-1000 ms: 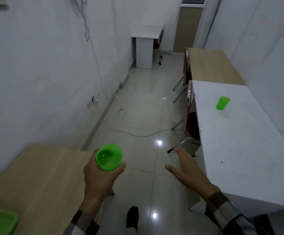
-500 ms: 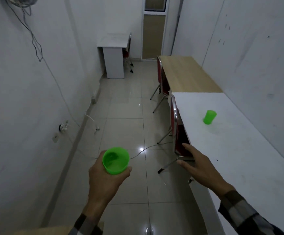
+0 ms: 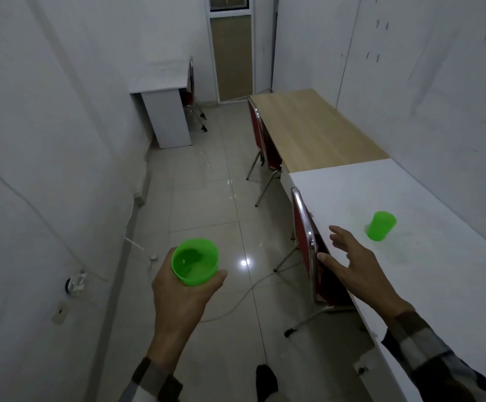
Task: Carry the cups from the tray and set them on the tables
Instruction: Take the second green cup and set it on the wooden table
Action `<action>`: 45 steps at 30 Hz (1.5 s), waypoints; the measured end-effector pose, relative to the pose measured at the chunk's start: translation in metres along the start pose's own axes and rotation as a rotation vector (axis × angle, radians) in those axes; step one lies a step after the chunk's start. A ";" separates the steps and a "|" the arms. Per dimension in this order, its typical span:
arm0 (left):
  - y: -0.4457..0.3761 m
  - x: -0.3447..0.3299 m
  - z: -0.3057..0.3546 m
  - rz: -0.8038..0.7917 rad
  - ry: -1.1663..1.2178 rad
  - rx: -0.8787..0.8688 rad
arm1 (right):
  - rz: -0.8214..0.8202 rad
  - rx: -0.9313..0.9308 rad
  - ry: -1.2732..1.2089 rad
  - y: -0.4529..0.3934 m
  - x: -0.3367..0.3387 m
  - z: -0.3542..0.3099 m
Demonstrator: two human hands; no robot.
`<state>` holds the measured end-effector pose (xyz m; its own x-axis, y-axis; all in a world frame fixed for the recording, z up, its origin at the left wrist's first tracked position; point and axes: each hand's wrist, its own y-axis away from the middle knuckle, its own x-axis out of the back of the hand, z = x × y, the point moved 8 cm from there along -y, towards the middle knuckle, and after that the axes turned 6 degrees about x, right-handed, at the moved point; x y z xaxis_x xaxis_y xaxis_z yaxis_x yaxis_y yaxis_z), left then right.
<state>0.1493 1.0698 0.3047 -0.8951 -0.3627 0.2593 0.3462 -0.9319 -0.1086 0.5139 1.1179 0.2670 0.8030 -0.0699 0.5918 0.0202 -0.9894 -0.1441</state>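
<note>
My left hand grips a green plastic cup upright over the tiled floor, its mouth facing up at me. A second green cup stands on the white table at the right. My right hand hovers open, fingers spread, over the near edge of that white table, left of the standing cup and not touching it. A wooden table lies beyond the white one. The tray is out of view.
A red chair with a metal frame is tucked at the white table, another red chair at the wooden table. A white desk stands at the far left wall. A cable runs across the floor; a door closes the far end.
I have walked forward along the aisle; the wooden table with the tray has dropped out of view. The standing cup is now closer, and my right hand has reached over the white table.
</note>
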 end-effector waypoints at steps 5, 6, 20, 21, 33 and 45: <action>-0.098 -0.045 0.013 -0.042 -0.003 -0.023 | 0.041 -0.005 -0.067 -0.097 -0.006 0.014; -0.116 -0.052 0.014 -0.046 -0.004 -0.021 | 0.041 -0.015 -0.074 -0.116 -0.008 0.016; -0.413 -0.151 -0.021 -0.127 0.011 -0.001 | 0.099 -0.164 -0.066 -0.381 -0.061 0.069; -0.438 -0.158 -0.025 -0.150 0.016 0.005 | 0.113 -0.173 -0.064 -0.402 -0.064 0.072; -0.697 -0.256 -0.021 -0.302 0.021 0.001 | 0.187 -0.259 -0.106 -0.627 -0.108 0.073; -0.862 -0.404 -0.036 -0.336 -0.027 0.042 | 0.148 -0.313 0.136 -0.842 -0.116 0.232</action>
<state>0.2025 2.0199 0.2588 -0.9536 -0.0349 0.2989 0.0450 -0.9986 0.0272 0.5422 1.9882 0.1359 0.6967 -0.2106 0.6857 -0.2901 -0.9570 0.0007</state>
